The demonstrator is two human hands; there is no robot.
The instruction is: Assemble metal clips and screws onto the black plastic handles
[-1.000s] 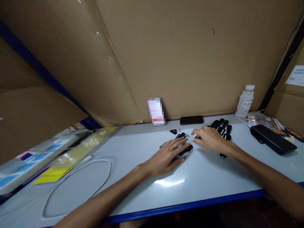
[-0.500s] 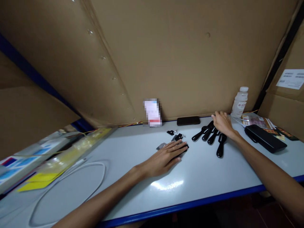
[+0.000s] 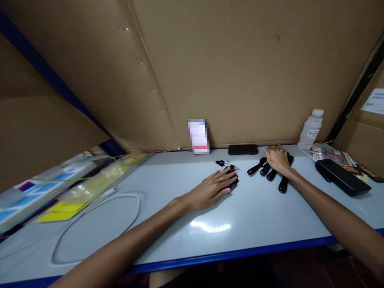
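Desk (image 3: 255, 224), pale with a blue front edge, carries every item shown. Nearest on the left lies a looped white cable (image 3: 96, 224), with a yellow sheet (image 3: 57, 211) and clear plastic packets (image 3: 99, 180) just beyond it. At centre the left hand (image 3: 214, 187) lies palm down, fingers extended and slightly spread, covering a small pile of black parts (image 3: 234, 182); more small black and metal pieces (image 3: 223, 163) sit just behind the fingertips. To the right, the right hand (image 3: 277, 159) rests flat with fingers spread on a row of black handles (image 3: 271, 174) laid side by side; it grips none of them visibly. Further right lies a black case (image 3: 342, 176) beside printed wrappers (image 3: 330, 153). Against the rear cardboard wall (image 3: 240, 72) stand a dark phone (image 3: 243, 149), a blurred card (image 3: 198, 137) and a white bottle (image 3: 310, 130).
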